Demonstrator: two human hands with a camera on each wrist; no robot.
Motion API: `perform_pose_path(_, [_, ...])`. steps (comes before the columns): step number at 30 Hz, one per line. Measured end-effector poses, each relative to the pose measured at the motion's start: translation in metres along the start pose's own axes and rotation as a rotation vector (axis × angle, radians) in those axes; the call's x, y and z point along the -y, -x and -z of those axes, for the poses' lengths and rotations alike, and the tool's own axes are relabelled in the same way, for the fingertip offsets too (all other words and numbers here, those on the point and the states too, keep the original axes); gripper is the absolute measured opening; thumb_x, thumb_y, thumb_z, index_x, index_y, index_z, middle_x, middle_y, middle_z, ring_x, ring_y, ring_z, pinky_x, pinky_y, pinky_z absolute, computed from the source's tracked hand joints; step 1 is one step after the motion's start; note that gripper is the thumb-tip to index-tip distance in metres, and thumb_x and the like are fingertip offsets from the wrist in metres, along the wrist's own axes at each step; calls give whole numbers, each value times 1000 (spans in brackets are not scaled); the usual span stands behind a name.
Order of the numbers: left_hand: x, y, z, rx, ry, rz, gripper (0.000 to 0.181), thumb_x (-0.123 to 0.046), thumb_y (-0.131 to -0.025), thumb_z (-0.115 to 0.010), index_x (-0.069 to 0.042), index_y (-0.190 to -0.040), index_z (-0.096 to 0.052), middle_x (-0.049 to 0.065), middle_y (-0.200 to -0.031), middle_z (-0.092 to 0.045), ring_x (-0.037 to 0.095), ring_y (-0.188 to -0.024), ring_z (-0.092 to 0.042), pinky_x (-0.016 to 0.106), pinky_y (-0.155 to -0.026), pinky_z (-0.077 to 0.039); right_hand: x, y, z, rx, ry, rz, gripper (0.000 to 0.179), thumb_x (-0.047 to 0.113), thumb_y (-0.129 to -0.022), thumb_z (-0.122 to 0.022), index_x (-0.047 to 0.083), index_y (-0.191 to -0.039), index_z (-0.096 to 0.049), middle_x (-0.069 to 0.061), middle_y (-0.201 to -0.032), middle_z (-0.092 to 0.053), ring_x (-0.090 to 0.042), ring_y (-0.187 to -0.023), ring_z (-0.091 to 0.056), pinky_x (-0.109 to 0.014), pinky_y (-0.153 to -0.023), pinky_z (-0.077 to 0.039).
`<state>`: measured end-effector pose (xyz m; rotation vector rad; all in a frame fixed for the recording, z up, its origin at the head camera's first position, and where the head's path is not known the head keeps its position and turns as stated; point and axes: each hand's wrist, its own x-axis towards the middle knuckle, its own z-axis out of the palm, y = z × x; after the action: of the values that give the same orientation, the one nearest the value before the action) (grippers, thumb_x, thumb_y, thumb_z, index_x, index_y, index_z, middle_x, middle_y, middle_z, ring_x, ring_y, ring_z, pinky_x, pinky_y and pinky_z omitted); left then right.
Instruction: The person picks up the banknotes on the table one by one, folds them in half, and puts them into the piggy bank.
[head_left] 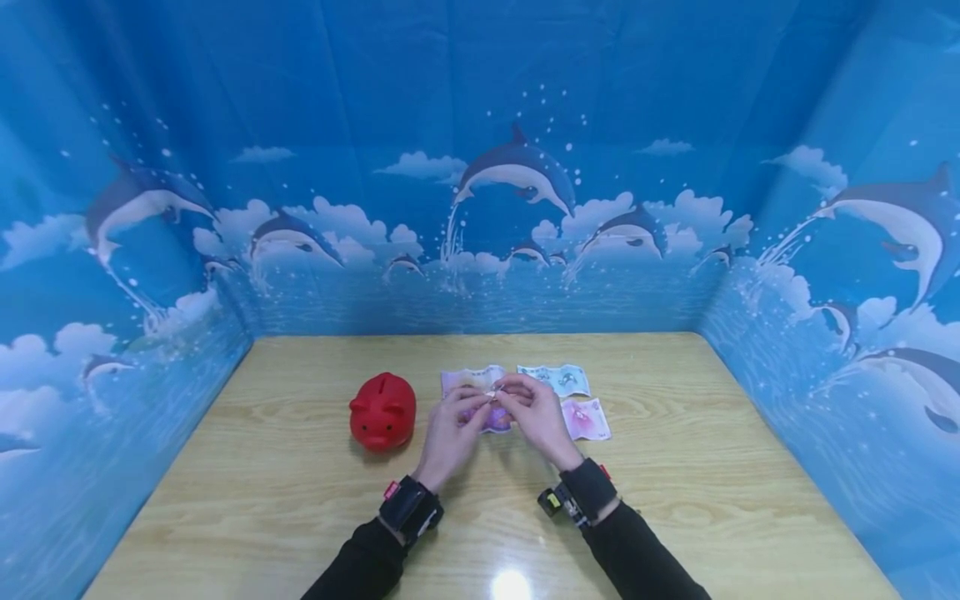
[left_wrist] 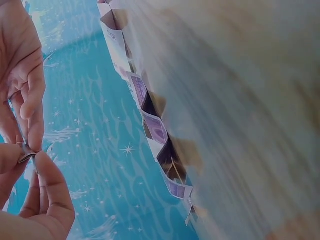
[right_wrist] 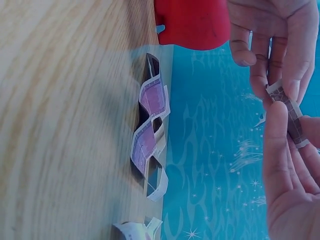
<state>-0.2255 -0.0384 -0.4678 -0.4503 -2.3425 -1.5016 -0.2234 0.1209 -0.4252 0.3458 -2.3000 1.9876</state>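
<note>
Head view, and I stand looking at a wooden table [head_left: 262,500]: at left sits a red piggy bank [head_left: 382,412], upright, its snout to the near side. To the right of it is the left hand [head_left: 450,427], whose thumb and fingers pinch a small folded paper strip [right_wrist: 287,115], printed like a banknote. This strip is held above the table, between both hands. Below them lie a pale purple note [head_left: 468,379], far, and a deeper purple note [head_left: 498,420], nearer. The right hand [head_left: 538,419] pinches the strip too. At right are a greenish note [head_left: 566,381], far, and a pink note [head_left: 587,418], nearer, both wavy
</note>
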Motion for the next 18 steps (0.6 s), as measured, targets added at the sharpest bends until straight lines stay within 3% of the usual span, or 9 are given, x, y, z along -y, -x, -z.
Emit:
perform_pose_path(7, [0, 0, 1, -29, 52, -43, 19, -11, -89, -71, -11, -107, -74, 13, -111, -70, 19, -95, -67, 25, -75, -57, -19, -9, 1, -23, -23, -34, 23, 1, -89, -68, -7, -110, -64, -25, -103, -69, -35, -90, -70, -55, -80, -55])
perform_pose_path(11, [0, 0, 0, -60, 58, -69, 17, -11, -88, -73, -11, -104, -74, 8, -103, -72, 18, -85, -69, 24, -71, -58, -29, -13, 1, -34, -31, -36, 26, 4, -88, -70, -5, -111, -62, -23, -100, -70, -21, -79, -70, -54, -76, -56])
perform_pose_path(14, [0, 0, 0, -76, 66, -64, 16, -12, -87, -74, -11, -103, -75, 5, -100, -73, 17, -83, -69, 24, -70, -58, -31, -13, 2, -28, -35, -31, 32, 6, -88, -70, -1, -118, -60, -22, -99, -70, -11, -72, -68, -52, -72, -57])
perform_pose_path(18, [0, 0, 0, -80, 88, -28, 15, -12, -86, -75, -12, -101, -75, 4, -100, -73, 15, -82, -69, 26, -71, -58, -30, -13, 2, -2, -28, -17, 34, 7, -90, -69, -2, -122, -62, -22, -99, -71, -8, -72, -67, -50, -74, -57])
